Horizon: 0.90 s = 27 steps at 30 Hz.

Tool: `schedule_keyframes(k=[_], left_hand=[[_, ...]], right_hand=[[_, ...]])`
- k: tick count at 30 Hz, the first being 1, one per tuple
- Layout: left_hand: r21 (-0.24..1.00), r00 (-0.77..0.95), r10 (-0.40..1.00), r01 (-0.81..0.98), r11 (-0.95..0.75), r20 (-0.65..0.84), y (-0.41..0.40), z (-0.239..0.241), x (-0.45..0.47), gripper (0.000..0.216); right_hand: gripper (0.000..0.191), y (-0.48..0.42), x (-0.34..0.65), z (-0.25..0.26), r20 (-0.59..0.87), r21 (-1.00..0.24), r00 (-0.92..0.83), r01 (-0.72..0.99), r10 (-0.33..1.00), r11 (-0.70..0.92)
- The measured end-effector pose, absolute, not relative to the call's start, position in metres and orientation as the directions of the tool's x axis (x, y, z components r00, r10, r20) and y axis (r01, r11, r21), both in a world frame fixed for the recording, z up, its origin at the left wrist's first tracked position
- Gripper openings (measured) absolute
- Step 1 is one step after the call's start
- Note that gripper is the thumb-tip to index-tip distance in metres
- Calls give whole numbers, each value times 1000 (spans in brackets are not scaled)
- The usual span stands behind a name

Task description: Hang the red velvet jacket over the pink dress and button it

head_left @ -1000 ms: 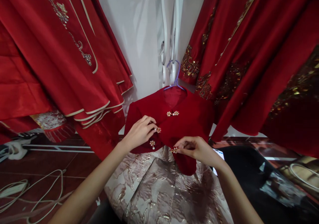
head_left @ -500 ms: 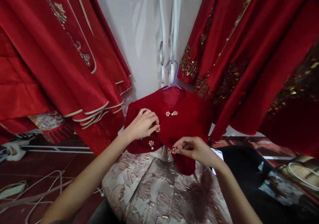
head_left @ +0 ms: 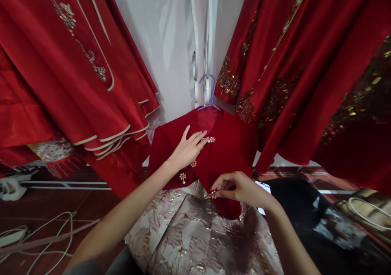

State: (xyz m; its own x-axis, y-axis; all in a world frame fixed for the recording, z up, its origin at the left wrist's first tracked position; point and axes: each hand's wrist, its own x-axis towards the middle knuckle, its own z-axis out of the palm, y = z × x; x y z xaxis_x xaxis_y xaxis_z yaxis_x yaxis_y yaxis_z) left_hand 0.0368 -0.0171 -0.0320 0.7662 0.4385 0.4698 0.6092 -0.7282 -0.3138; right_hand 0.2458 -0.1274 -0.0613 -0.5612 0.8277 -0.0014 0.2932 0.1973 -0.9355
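A dark red jacket (head_left: 235,140) hangs on a purple hanger (head_left: 211,97). My left hand (head_left: 187,149) lies on its front with fingers spread, their tips by the upper flower-shaped pearl clasp (head_left: 211,139). Lower down, my right hand (head_left: 233,187) pinches a pearl clasp (head_left: 211,194) at the jacket's front edge, thumb against index finger. Two more pearl clasp pieces show on the left panel: a flower (head_left: 193,164) under my left wrist and one with a hanging pearl (head_left: 183,178). The right panel's lower corner hangs loose over a pale brocade skirt (head_left: 183,230).
Red garments with beaded trim (head_left: 70,83) hang on the left, and red garments with gold sequins (head_left: 293,83) on the right. White cables (head_left: 69,226) lie on the floor at left. A phone (head_left: 263,189) rests on black cloth (head_left: 290,210) at right.
My left hand has moved up and right across the jacket, from the middle clasp to the upper one, and its fingers have spread. My right hand keeps its pinch, slightly lower.
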Motion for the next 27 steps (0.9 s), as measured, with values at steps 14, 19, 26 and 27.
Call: schedule_keyframes(k=[14,19,26,27], left_hand=[[-361,702,395,670,-649,593,-10,-32,45,26],[-391,713,359,655,-647,602,-6,-38,36,25],[-233,679,426,656,-718,599,-13,-33,35,22],[-169,649,467,674,-719,600,-15,-30,36,22]], right_hand=[[16,-126,245,-65,9,-929,-552,303,834,211],[16,-126,244,-65,5,-927,-547,312,837,209],[16,-126,244,-64,6,-928,-562,305,827,214],[16,-126,244,-64,5,-929,-567,302,823,214]])
